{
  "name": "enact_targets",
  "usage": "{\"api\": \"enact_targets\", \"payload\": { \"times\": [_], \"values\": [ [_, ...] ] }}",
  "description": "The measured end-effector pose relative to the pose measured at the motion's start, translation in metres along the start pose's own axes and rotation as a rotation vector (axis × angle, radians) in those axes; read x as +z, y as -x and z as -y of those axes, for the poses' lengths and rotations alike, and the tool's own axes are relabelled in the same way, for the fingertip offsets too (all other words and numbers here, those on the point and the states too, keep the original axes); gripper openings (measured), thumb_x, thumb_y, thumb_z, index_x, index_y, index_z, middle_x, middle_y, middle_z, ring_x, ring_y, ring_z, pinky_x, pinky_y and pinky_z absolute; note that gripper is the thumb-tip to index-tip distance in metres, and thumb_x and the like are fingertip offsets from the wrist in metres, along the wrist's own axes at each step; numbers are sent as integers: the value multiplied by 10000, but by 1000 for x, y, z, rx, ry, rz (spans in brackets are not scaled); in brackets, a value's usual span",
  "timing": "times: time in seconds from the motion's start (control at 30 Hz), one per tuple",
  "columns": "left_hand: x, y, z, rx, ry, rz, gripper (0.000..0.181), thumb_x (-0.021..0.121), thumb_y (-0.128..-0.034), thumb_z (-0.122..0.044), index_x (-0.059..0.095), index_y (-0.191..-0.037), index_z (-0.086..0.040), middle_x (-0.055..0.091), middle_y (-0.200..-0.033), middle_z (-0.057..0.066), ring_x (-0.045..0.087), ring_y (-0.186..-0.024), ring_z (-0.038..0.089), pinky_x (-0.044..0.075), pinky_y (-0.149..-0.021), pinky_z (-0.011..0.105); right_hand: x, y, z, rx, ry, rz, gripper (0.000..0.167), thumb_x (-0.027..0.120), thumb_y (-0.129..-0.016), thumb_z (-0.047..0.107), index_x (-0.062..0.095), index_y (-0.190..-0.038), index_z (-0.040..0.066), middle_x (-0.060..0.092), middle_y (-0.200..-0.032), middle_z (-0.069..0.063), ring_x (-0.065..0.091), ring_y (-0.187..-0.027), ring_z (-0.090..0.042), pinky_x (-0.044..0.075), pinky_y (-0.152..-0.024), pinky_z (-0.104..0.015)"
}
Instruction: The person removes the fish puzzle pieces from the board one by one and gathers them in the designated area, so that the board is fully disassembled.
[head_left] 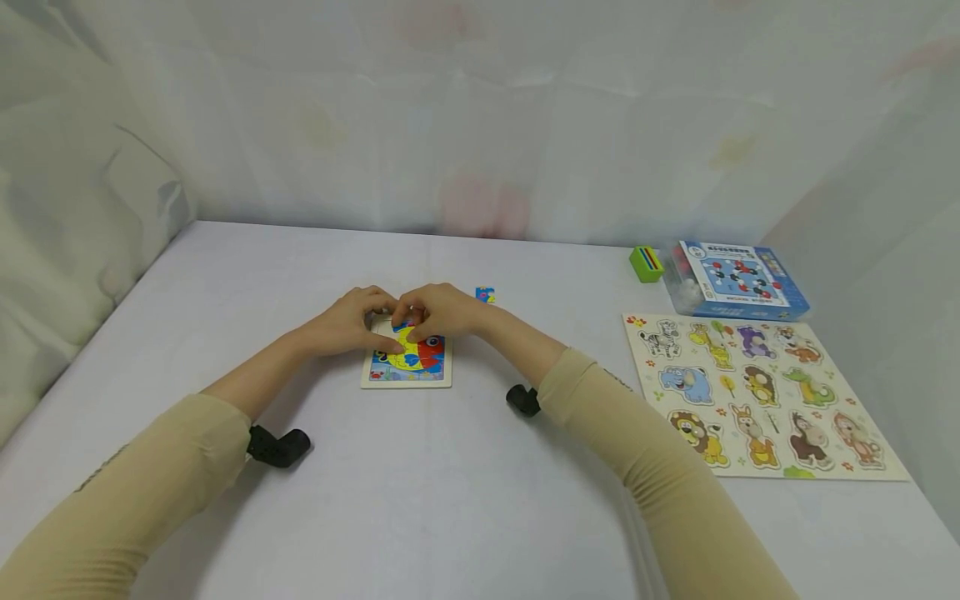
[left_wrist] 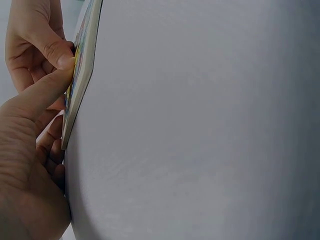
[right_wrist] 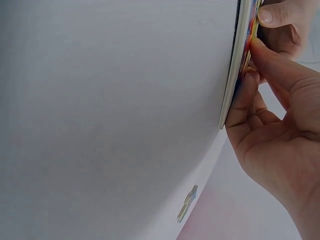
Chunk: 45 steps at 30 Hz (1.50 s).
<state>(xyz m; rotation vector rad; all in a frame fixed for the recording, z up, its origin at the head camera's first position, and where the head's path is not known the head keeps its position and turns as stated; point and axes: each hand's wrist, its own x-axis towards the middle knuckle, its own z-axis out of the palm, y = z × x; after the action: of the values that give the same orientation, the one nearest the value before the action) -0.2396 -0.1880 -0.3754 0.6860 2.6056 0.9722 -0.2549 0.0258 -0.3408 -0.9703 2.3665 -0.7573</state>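
A small jigsaw puzzle (head_left: 408,377) with a yellow and red fish picture lies in a pale wooden tray on the table. My left hand (head_left: 348,323) is at its left side, the thumb on the picture and the fingers curled toward the far edge. From the right, my right hand (head_left: 442,308) reaches over the far part, its thumb and curled fingers on a puzzle piece within the picture. In the left wrist view, both thumbs meet on the face of the tray (left_wrist: 82,85). The fingers hide much of the far part. Beyond my right hand lies a loose blue puzzle piece (head_left: 485,294).
An animal puzzle board (head_left: 720,404) lies at the right. Behind it are a blue boxed set (head_left: 742,279) and a green block with coloured stripes (head_left: 647,264). Black wrist devices hang below my left sleeve (head_left: 202,442) and right sleeve (head_left: 592,400). White cloth (head_left: 480,117) stands behind the table.
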Motion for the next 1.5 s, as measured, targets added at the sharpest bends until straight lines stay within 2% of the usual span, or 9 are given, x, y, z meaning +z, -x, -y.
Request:
{"api": "enact_targets", "payload": {
  "times": [0.4, 0.6, 0.73, 1.03, 1.27, 1.5],
  "values": [
    [0, 0, -1, 4, -4, -5, 513, 818, -783, -351, 647, -1222, -150, 564, -1295, 74, 397, -1245, 296, 308, -1042, 503, 1, -1, -1, -15, -1, -19, 252, 709, -901, 134, 689, -1152, 146, 648, -1036, -52, 564, -962, -176, 477, -779, -200],
    [1, -1, 0, 27, -5, -16, 493, 837, -762, -328, 661, -1188, -154, 581, -1274, 74, 430, -1209, 274, 322, -1021, 463, 1, -1, -2, -20, -3, -33, 244, 717, -894, 125, 682, -1133, 161, 621, -1149, -62, 526, -1050, -190, 477, -861, -240],
    [1, -1, 0, 37, -9, -17, 468, 837, -762, -329, 664, -1161, -156, 585, -1267, 81, 440, -1202, 277, 326, -1016, 461, 1, 1, -1, -15, -5, -44, 250, 718, -893, 124, 669, -1133, 173, 581, -1196, -75, 507, -1058, -200, 470, -866, -256],
    [0, 0, -1, 23, -10, -7, 447, 826, -776, -330, 658, -1154, -160, 578, -1276, 76, 414, -1210, 279, 313, -1008, 459, 3, 2, -1, -10, -36, -51, 251, 692, -910, 113, 631, -1149, 161, 608, -1103, -67, 537, -947, -196, 461, -794, -215],
    [0, 0, -3, -7, 15, 3, 492, 818, -783, -331, 644, -1206, -150, 564, -1293, 88, 389, -1242, 303, 299, -1049, 535, 4, 0, -5, 4, -85, -86, 202, 613, -968, 124, 593, -1167, 143, 599, -979, -50, 545, -891, -168, 451, -738, -176],
    [1, 1, -3, -16, 21, 2, 494, 815, -788, -323, 634, -1208, -138, 553, -1306, 95, 378, -1260, 312, 291, -1075, 571, 4, -1, -6, 31, -89, -99, 168, 610, -969, 134, 612, -1137, 131, 589, -930, -33, 550, -855, -161, 447, -765, -203]
  ]
}}
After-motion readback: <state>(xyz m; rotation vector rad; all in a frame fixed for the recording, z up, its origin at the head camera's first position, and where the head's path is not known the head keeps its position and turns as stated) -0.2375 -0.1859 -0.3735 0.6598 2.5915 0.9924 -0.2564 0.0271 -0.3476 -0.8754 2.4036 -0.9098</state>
